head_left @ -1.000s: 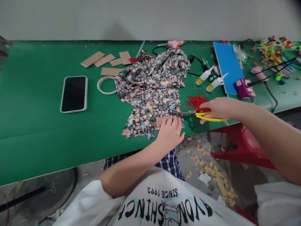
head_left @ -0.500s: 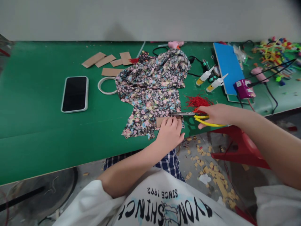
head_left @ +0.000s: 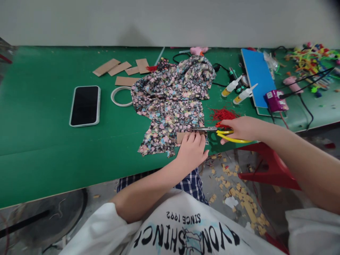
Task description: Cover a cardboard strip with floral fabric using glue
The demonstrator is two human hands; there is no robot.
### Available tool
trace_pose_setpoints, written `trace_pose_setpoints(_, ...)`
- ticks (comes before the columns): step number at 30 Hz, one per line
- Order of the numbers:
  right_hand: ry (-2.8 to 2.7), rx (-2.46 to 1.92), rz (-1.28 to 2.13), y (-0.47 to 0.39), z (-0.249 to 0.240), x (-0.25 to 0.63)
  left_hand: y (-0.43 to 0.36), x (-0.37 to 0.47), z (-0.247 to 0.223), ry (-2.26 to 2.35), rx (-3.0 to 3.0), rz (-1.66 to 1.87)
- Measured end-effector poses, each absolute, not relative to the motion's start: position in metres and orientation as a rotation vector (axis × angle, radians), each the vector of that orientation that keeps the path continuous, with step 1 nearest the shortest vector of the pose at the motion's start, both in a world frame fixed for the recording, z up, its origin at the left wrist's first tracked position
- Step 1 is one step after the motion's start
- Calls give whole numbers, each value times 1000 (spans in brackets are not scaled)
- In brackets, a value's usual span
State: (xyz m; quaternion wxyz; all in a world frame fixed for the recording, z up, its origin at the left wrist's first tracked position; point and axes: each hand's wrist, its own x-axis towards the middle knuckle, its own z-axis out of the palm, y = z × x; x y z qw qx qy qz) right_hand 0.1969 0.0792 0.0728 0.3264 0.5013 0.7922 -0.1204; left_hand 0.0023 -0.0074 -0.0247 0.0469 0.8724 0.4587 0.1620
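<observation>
Scissors (head_left: 212,129) and right hand (head_left: 240,128) sit slightly farther left — handles gripped, blades at the floral cloth (head_left: 172,115) near the bench's (head_left: 47,159) front edge. Left hand (head_left: 191,148), fingers extended, presses 1 cardboard strip (head_left: 181,137).

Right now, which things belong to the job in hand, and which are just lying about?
In use, by the look of it:
- scissors, in right hand
- floral cloth, at the blades
- cardboard piece under left hand

Apparently lying about:
- phone
- tape roll
- two bottles
- red threads
- blue board
</observation>
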Motion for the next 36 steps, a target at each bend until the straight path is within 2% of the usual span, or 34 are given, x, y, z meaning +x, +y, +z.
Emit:
trace_pose_setpoints(22,2109,1394,-217,81,78,185,-8,3,-26,1395,2652,504)
trace_pose_setpoints(36,2113,1315,-21,81,88,178,-8,3,-26,1394,2666,508)
